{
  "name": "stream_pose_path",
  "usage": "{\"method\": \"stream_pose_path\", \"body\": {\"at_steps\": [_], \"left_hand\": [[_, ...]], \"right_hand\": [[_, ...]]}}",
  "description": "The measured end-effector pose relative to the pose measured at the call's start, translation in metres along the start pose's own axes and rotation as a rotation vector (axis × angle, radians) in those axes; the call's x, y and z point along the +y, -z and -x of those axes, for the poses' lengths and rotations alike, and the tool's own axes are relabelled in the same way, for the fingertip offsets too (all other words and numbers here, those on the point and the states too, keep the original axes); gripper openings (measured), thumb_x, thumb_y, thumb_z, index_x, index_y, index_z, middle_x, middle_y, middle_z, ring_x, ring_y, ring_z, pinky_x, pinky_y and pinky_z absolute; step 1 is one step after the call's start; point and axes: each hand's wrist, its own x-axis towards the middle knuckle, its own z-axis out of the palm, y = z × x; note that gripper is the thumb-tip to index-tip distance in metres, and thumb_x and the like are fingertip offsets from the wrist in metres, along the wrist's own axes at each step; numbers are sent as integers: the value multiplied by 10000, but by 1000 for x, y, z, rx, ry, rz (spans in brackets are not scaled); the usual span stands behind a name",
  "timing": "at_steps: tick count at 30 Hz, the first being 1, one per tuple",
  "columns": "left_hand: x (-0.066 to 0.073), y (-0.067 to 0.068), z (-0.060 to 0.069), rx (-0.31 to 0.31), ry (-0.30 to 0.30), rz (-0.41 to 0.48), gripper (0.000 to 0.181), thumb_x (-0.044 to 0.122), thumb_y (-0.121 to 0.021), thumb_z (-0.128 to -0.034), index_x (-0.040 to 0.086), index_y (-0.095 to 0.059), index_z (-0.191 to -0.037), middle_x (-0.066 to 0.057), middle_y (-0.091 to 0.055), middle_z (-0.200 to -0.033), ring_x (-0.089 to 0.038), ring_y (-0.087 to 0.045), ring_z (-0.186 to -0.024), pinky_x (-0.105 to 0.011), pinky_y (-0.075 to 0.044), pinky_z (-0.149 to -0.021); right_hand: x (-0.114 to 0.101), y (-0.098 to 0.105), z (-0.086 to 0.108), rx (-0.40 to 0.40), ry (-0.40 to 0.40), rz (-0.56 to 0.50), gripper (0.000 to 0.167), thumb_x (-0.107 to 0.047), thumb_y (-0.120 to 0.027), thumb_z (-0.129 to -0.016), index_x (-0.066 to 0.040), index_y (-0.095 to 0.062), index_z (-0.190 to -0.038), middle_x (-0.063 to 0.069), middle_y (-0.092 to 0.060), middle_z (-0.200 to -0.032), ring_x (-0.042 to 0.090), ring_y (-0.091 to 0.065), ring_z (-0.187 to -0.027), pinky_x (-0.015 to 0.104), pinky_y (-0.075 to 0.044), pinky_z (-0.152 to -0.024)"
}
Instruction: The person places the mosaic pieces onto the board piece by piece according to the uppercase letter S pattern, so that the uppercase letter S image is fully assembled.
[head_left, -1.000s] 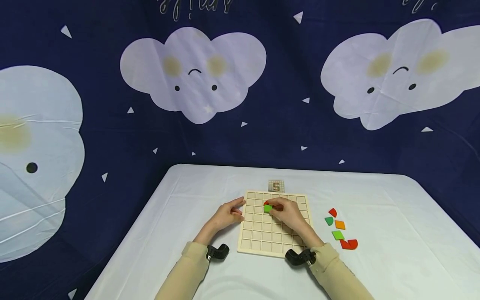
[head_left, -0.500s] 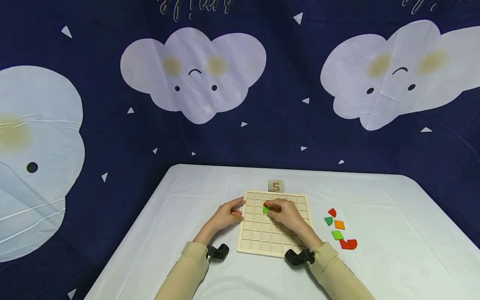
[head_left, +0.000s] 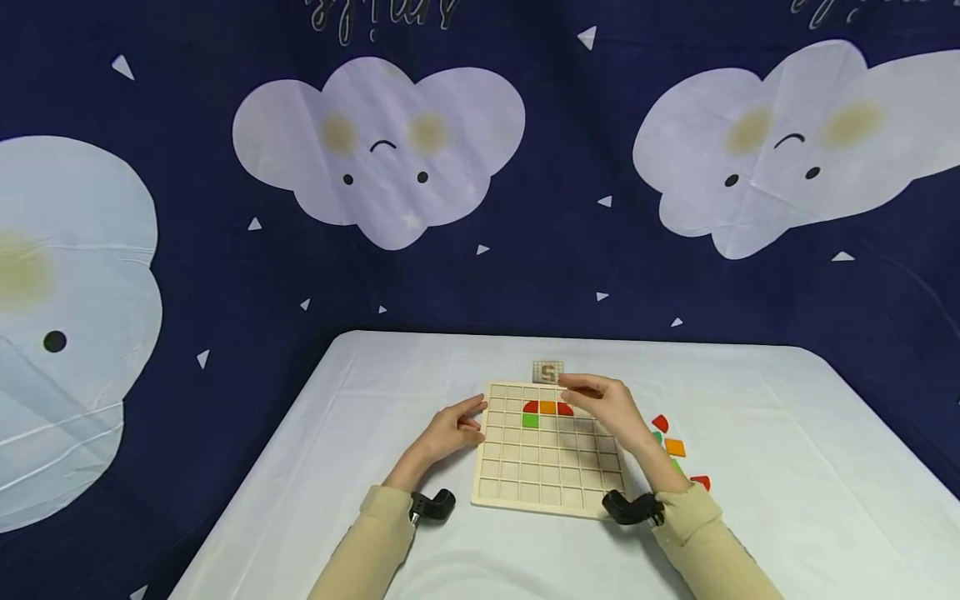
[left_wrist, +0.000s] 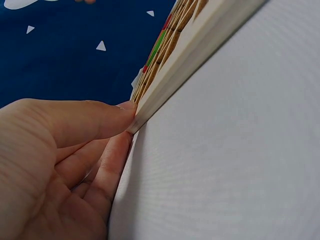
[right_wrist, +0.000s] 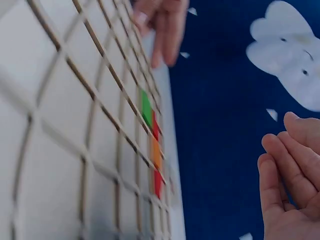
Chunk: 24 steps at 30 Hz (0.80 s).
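Observation:
A pale wooden grid board (head_left: 552, 502) lies on the table. Set in its upper cells are a red quarter-round tile (head_left: 531, 407), an orange square tile (head_left: 548, 407) and a second red quarter-round tile (head_left: 565, 409); a green square tile (head_left: 530, 421) fills the cell below the first red one. My left hand (head_left: 444, 432) touches the board's left edge, its thumb tip against the side in the left wrist view. Raised over the board's upper right, my right hand (head_left: 611, 410) holds nothing, fingers extended; the right wrist view shows it apart from the tiles.
A small card (head_left: 548, 372) with a brown S-shaped pattern lies behind the board. Right of the board are loose tiles, including a red one (head_left: 660, 423), an orange one (head_left: 675, 447) and another red one (head_left: 701, 482); my right forearm partly covers some green ones.
My right hand has let go of the green square tile, now lying in its cell, and has lifted away to the right. My left hand has stayed at the board's edge.

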Motion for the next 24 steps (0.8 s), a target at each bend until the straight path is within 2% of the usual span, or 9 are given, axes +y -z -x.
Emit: {"method": "stream_pose_path", "body": {"at_steps": [8,9,10,12,15,17,19,21,24], "left_hand": [[-1,0,0,16,-6,-5,696,-22,-699,-786,-20,-394,-1413,-137,-540,-1320,-169,-575,-881,-231,-471,-729],[3,0,2,16,-3,-2,691,-33,-692,-789,-32,-389,-1410,-151,-537,-1320,-191,-578,-888,-252,-473,-737],[9,1,4,15,-7,0,683,-44,-684,-790,-50,-386,-1405,-169,-534,-1318,-219,-581,-892,-254,-472,-735],[9,2,4,17,-9,-4,682,-40,-683,-793,-46,-386,-1406,-165,-535,-1318,-215,-582,-891,-259,-471,-737],[9,2,4,16,-2,-4,684,-42,-682,-791,-48,-384,-1407,-169,-532,-1320,-225,-581,-893,-279,-474,-743],[-1,1,0,17,-3,-10,697,-19,-697,-786,-20,-393,-1413,-139,-539,-1322,-176,-576,-879,-254,-471,-736],[-1,1,1,16,-5,-5,698,-25,-701,-781,-28,-395,-1409,-148,-539,-1320,-182,-577,-878,-245,-472,-731],[0,0,1,15,-4,-8,698,-26,-704,-780,-28,-398,-1408,-148,-541,-1318,-178,-578,-876,-238,-472,-730],[1,0,1,16,1,-7,697,-30,-703,-780,-25,-400,-1407,-148,-541,-1317,-180,-579,-877,-238,-475,-733]], "right_hand": [[3,58,21,118,-24,66,465,-306,-629,-913,-68,-567,-1308,123,-590,-1258,72,-576,-1048,193,-460,-830],[6,65,23,130,-31,68,467,-310,-620,-920,-68,-561,-1315,110,-589,-1263,55,-562,-1060,179,-450,-833],[9,72,25,137,-37,64,473,-314,-608,-927,-65,-550,-1325,83,-589,-1268,38,-545,-1075,163,-438,-836],[17,85,29,141,-48,35,479,-309,-589,-939,-61,-529,-1345,32,-586,-1279,17,-513,-1103,206,-401,-934],[30,101,34,147,-52,-15,475,-289,-570,-952,-48,-510,-1357,-59,-594,-1255,-3,-497,-1111,183,-369,-952],[38,108,38,152,-40,-36,455,-232,-559,-962,-13,-496,-1357,-69,-601,-1238,0,-509,-1100,182,-370,-952],[46,113,40,158,-24,-41,412,-149,-528,-976,18,-488,-1350,-62,-606,-1227,6,-527,-1076,115,-384,-879],[54,116,43,159,-16,-35,382,-45,-481,-974,50,-477,-1344,-31,-607,-1232,8,-535,-1066,116,-392,-870],[69,118,44,150,-35,33,402,60,-409,-942,55,-483,-1337,48,-596,-1256,-22,-531,-1050,121,-401,-870]]}}
